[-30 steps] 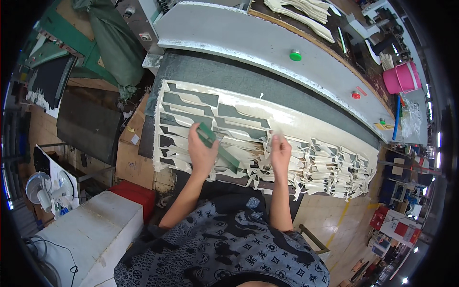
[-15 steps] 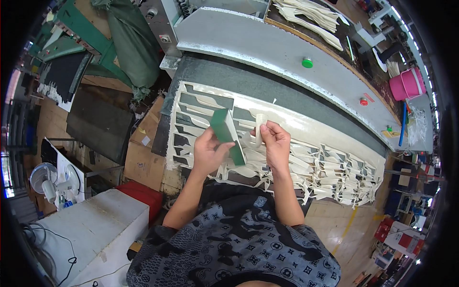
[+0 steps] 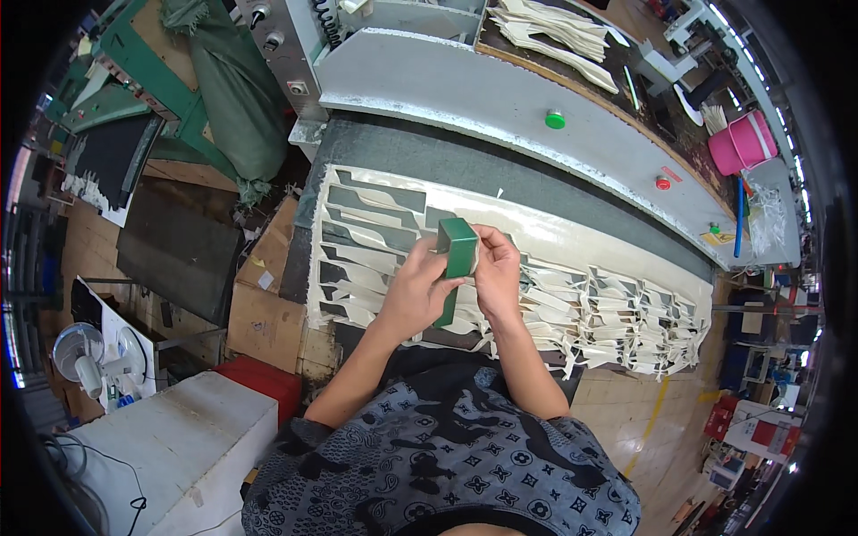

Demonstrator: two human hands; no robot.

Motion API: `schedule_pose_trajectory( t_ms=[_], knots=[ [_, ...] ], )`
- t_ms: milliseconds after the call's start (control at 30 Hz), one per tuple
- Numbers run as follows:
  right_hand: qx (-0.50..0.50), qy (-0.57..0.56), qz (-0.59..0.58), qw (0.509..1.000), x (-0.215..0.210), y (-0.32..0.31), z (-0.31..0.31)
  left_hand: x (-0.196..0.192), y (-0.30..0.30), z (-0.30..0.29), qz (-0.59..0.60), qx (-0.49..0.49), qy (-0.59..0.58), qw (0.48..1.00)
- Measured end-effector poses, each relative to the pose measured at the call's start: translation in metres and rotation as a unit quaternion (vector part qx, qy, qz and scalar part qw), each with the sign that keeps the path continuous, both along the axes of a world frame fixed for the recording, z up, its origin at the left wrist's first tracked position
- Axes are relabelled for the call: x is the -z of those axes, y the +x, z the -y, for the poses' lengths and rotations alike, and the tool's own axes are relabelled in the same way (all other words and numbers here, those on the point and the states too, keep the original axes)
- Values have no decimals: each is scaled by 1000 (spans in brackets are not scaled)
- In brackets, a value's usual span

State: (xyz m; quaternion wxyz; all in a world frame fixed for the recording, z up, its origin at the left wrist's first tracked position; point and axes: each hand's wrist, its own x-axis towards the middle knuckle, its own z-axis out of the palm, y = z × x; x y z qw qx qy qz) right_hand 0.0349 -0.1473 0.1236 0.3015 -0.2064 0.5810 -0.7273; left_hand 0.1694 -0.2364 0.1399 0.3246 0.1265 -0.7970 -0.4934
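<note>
Centrally, our left hand [image 3: 414, 288] clasps a green tool [image 3: 460, 248] | our right hand [image 3: 499, 275] meets its right side, grip unclear to us | cut cream sheet [image 3: 559, 239] beneath, centre to right of frame

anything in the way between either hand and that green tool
Nothing visible stands between the left hand and the green tool, which it grips directly. The right hand is close against the tool's right side; its fingers hide whether any material sits between. The pale cut sheet lies below.
</note>
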Motion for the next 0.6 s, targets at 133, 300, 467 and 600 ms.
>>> schedule_pose_trajectory(
  t_ms=[133, 300, 467, 600],
  knots=[
    [21, -48, 159, 986, 5, 4, -2, 4, 5, -2, -4, 14, 32, 999],
    [63, -47, 126, 989, 11, 11, -2, 0, 2, -2, -26, 27, -37, 999],
    [68, -56, 46, 995, 19, 16, 2, 8, 3, 1, 4, 16, -4, 1000],
    [51, 35, 6, 998, 18, 20, -27, 16, 3, 1, 42, 9, -25, 999]
  ],
)
